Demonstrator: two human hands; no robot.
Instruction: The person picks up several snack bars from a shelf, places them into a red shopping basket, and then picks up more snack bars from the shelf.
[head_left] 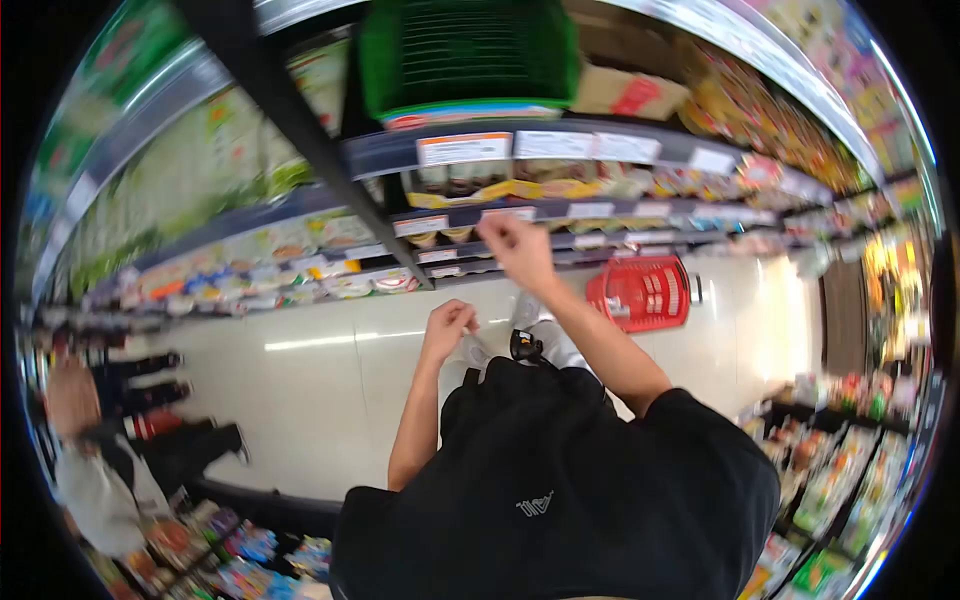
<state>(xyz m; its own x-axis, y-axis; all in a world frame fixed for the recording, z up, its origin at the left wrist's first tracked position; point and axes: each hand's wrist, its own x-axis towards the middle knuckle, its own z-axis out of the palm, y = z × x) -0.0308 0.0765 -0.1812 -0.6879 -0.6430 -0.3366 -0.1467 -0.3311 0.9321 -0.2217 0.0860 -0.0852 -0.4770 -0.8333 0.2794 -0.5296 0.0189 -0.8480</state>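
My right hand [515, 248] is raised in front of the lower shelves, its fingers curled in and somewhat blurred, with no item visible in it. Behind it run the shelf edges with white price labels [590, 210] and small packaged goods [545, 188]. Lower and to the left, my left hand [450, 328] hangs over the floor with its fingers loosely folded, and I see nothing in it. On the floor to the right of my right forearm stands a red shopping basket [645, 293].
An open green crate [470, 60] sits on the upper shelf. A dark shelf post [330, 160] divides the racks. Two or more people, one in a light top [95, 500], are at the left. Display bins of packaged food [830, 480] stand behind me on the right.
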